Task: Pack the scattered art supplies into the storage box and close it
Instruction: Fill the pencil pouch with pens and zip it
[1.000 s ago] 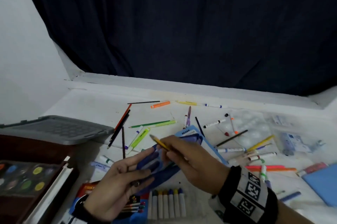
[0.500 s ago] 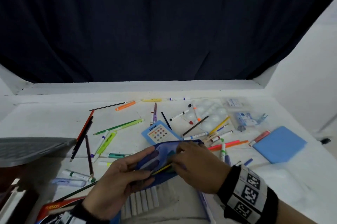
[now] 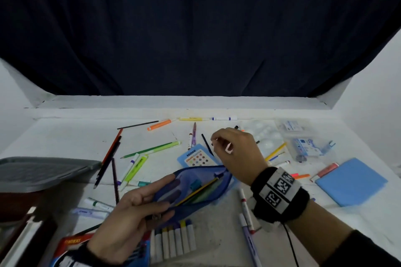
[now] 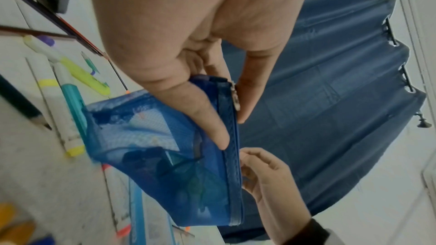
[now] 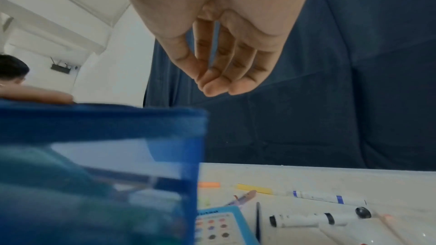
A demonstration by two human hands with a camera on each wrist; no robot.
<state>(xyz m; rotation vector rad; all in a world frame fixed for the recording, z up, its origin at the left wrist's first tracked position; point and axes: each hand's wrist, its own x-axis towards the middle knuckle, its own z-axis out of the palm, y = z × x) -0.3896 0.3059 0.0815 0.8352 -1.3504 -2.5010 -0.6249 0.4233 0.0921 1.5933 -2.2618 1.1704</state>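
Blue mesh pouch (image 3: 196, 190) held between left hand's (image 3: 130, 221) fingers (image 4: 207, 118).

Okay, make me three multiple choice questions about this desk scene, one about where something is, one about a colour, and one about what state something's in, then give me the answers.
1. Where is the yellow pencil?
A. Inside the mesh pencil pouch
B. On the grey lid
C. In the right hand

2. What colour is the pouch?
A. Red
B. Blue
C. Green

3. What is the right hand doing?
A. Gripping a marker
B. Pressing the pouch flat
C. Raised above the table, holding nothing, fingers loosely curled

Answers:
1 A, the pencil lies slanted inside the open pouch, which the left hand holds by its zip end.
2 B, the mesh shows blue in all three views.
3 C, the right wrist view shows the fingers curled with nothing in their grip.
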